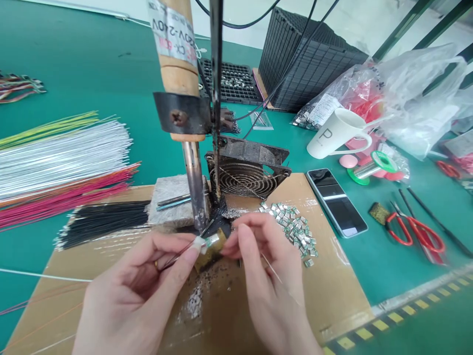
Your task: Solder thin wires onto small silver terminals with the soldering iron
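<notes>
Two bare hands work close together over a cardboard sheet (325,276) on the green counter (74,93). The left grip (194,246) is clamped, thumb and forefinger together, on a small white connector (200,242) with a fine dark wire (181,252) running from it. The right grip (231,244) is closed on a thin pale wire (275,271), whose tip is hidden behind the fingers. The connector sits between both grips, just above a brass-coloured cup (212,249), and the grips look to be touching or nearly touching that cup.

Directly beyond the grips stands the metal shaft of an upright soldering iron (194,182), with a caged fan (246,172) beside it. To the right of the right grip lies a loose pile of small metal clips (295,229).

Fingers this near the iron and cup could be burned if either is hot. A small slip could drop the connector, pull its fine wire free, or scatter the clips.
</notes>
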Demonstrator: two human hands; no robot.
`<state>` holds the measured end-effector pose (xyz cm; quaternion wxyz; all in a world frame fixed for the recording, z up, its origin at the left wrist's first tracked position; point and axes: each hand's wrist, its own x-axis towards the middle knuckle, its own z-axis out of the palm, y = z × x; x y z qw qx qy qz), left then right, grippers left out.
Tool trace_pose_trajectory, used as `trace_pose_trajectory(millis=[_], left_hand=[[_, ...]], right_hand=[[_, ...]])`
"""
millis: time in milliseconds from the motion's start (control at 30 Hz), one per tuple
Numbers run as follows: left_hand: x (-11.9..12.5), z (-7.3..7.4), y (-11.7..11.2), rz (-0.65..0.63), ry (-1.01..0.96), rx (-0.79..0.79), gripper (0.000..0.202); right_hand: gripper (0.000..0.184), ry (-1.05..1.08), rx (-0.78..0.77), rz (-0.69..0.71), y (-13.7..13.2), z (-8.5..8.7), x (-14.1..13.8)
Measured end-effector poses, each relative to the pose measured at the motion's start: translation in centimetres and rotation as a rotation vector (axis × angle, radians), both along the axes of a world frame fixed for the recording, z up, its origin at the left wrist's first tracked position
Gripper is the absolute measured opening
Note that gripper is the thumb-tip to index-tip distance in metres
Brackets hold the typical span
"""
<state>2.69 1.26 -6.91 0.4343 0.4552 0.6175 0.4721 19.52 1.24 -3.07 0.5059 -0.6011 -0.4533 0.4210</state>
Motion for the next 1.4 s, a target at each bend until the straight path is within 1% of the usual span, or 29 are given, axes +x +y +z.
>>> trace_pose_trajectory(millis=[67,100,167,233,333,433,500,533,633,767,833,867,967,1033,1133,1200,1267,1333,1400], left_hand=[[0.0,0.1,0.0,-0.033,0.01,-0.007,0.022],[0.0,0.3,0.0,-0.06,0.019,-0.019,0.021],[0.0,0.6,0.1,-0.102,0.032,-0.04,0.019],[0.2,0.9,0.1,-0.086,0.042,-0.026,0.019],[0.5,0.9,-0.2,-0.053,0.09,0.031,0.019],[0.7,0.6,-0.5,-0.036,0.116,0.057,0.018],[0.6,0.3,-0.6,-0.008,0.115,0.063,0.02],[0.4,0.2,-0.6,-0.014,0.117,0.05,0.021],[-0.1,0.3,-0.3,-0.088,0.109,-0.001,0.022],[-0.2,1.3,0.5,-0.151,0.073,-0.028,0.018],[0.0,1.7,0.9,-0.159,0.078,-0.021,0.016],[0.1,1.9,1.0,-0.161,0.082,-0.016,0.016],[0.3,1.8,1.1,-0.132,0.081,-0.008,0.017],[0.3,1.6,0.9,-0.104,0.084,-0.02,0.017],[0.2,1.2,0.6,-0.03,0.105,0.012,0.019],[0.4,1.1,0.4,0.008,0.112,0.039,0.019],[0.8,1.2,0.4,0.021,0.117,0.048,0.015],[1.2,1.4,0.4,0.05,0.114,0.059,0.013],[1.5,1.4,0.5,0.093,0.102,0.088,0.015]], right_hand=[[0.027,-0.046,-0.075,0.085,0.1,-0.1,0.1],[0.03,-0.05,-0.092,0.125,0.1,-0.1,0.1],[0.028,-0.014,-0.094,0.169,0.2,0.0,0.0],[0.024,0.021,-0.061,0.163,0.2,0.1,-0.2],[0.021,0.008,-0.015,0.115,0.1,0.2,-0.6],[0.017,-0.055,0.044,0.069,0.0,0.2,-0.9],[0.016,-0.08,0.074,0.059,-0.1,0.2,-1.0],[0.016,-0.075,0.077,0.06,-0.1,0.2,-1.0],[0.017,0.04,0.015,0.075,-0.1,0.1,-1.0],[0.023,0.293,-0.107,0.093,-0.1,-0.1,-1.0],[0.025,0.317,-0.121,0.104,-0.1,-0.2,-0.9],[0.025,0.278,-0.118,0.109,-0.1,-0.2,-0.8],[0.022,0.058,-0.087,0.102,-0.4,0.0,-0.7],[0.02,-0.019,-0.045,0.05,-0.7,0.3,-0.7],[0.024,-0.023,0.003,-0.019,-1.3,0.4,-0.6],[0.018,-0.079,0.019,-0.022,-1.4,0.2,-0.5],[0.018,-0.131,0.087,-0.012,-1.4,0.0,-0.4],[0.02,-0.113,0.166,-0.02,-1.2,-0.2,-0.5],[0.019,-0.053,0.181,-0.072,-1.1,-0.1,-0.9]])
